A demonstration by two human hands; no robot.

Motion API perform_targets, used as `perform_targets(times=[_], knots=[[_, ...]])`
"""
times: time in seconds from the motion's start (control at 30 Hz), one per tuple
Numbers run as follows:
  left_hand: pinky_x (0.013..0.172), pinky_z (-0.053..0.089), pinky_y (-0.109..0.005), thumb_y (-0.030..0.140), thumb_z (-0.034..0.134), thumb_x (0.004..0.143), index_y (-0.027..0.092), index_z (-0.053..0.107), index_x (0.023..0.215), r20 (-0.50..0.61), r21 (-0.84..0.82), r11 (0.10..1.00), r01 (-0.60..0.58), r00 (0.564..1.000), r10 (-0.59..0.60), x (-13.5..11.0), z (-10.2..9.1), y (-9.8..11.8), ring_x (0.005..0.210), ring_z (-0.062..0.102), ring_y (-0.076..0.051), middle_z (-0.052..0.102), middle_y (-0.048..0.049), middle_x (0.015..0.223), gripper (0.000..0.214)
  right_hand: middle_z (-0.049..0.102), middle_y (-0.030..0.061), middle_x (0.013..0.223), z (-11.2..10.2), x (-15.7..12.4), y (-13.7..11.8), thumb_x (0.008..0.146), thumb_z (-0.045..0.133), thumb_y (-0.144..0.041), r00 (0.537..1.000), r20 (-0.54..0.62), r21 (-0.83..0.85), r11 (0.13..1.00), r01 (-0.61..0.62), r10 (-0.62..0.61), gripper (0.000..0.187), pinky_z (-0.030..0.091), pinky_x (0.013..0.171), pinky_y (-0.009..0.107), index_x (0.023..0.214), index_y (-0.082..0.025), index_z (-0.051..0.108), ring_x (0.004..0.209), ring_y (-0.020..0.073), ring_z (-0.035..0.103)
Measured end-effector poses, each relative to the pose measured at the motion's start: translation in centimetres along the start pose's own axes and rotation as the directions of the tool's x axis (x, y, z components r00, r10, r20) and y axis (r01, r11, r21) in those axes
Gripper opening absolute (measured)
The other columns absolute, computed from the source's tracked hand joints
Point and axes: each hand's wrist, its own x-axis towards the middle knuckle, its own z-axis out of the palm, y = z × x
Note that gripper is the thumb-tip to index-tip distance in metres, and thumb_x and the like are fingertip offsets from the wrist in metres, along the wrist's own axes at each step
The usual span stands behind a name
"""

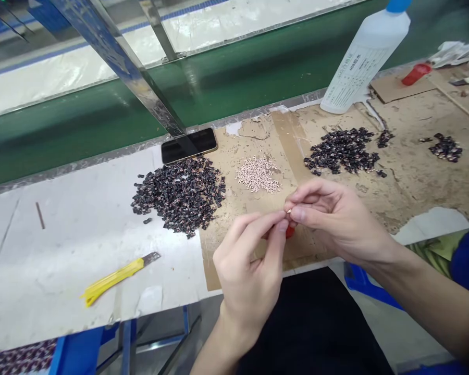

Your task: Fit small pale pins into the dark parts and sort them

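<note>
Nearest, a left grip [248,268] and a right grip [336,221] raised together above a cardboard sheet [219,263], fingertips almost meeting. Right grip closed in a thumb-and-forefinger pinch on a tiny pale-gold piece [288,211]. Left grip curled closed against the same spot, its hold unclear. Just under the fingertips, a small red object [289,232], partly hidden, its link to either grip impossible to tell. Work in hand: fine fingertip handling, with steady, exact pressure called for at this small size.

At 8 o'clock from the hands, a yellow utility knife [117,278] on the white bench [42,260]. At 10 o'clock, a heap of small dark pieces [180,195]; at 12, a heap of pale beads [258,174]; at 1, a second dark heap [342,151]; at 2, a smaller dark heap [445,148]. Farther, at 11, a phone [188,146]; at 1, a plastic bottle with a blue cap [365,57]. Beyond the bench, a green conveyor belt [82,120].
</note>
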Motion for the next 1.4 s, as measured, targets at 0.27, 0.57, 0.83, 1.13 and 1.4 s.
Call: perform_targets(times=[0.27,0.57,0.83,1.13,1.4], knots=[[0.076,0.061,-0.022,0.003,0.074,0.090,0.016,0.074,0.098,0.062,0.267,0.918,-0.294,0.956,0.288,1.0,-0.6,-0.8,0.077,0.072,-0.011,0.075,-0.0042,0.091,0.015,0.082,-0.0047,0.083,0.0,-0.6,-0.2,0.070,0.094,-0.012,0.999,-0.036,-0.102,0.995,-0.012,0.008,0.026,0.064,0.074,0.012,0.087,-0.027,0.081,0.074,0.0079,0.078],[0.078,0.061,-0.026,0.002,0.067,0.092,0.022,0.066,0.105,0.040,0.235,0.943,-0.237,0.971,0.234,1.1,0.0,-0.9,0.084,0.069,-0.014,0.069,-0.0029,0.095,0.024,0.083,-0.0019,0.095,1.1,-0.6,-0.1,0.082,0.086,-0.018,0.993,-0.051,-0.185,0.978,0.098,-0.109,0.015,0.063,0.075,0.013,0.090,-0.030,0.083,0.085,0.0096,0.078],[0.079,0.058,-0.024,0.000,0.071,0.089,0.022,0.068,0.103,0.043,0.218,0.939,-0.265,0.964,0.262,1.4,0.2,-0.6,0.082,0.068,-0.013,0.070,-0.0013,0.095,0.026,0.079,0.0001,0.097,1.7,-1.0,-0.9,0.090,0.075,-0.013,0.977,0.006,-0.285,0.936,0.205,-0.212,0.014,0.064,0.086,0.023,0.091,-0.026,0.079,0.093,0.0137,0.075],[0.075,0.056,-0.028,0.012,0.070,0.095,0.020,0.074,0.099,0.450,0.184,0.962,-0.200,0.888,0.099,4.5,-2.2,-4.1,0.080,0.070,-0.015,0.076,-0.0026,0.093,0.010,0.072,0.0012,0.097,-1.1,-1.4,-0.5,0.095,0.068,-0.019,0.951,-0.085,-0.471,0.853,0.226,-0.299,0.010,0.062,0.074,0.027,0.087,-0.024,0.071,0.077,0.0123,0.070],[0.081,0.054,-0.035,0.022,0.057,0.104,0.019,0.076,0.106,0.777,0.309,0.863,-0.400,0.629,0.013,4.9,-1.0,-7.4,0.093,0.071,-0.024,0.076,-0.0075,0.103,0.019,0.070,0.0048,0.103,-4.7,-3.5,3.0,0.098,0.065,-0.022,0.962,-0.097,-0.701,0.704,0.117,-0.255,0.005,0.058,0.073,0.029,0.094,-0.024,0.067,0.085,0.0163,0.070]])
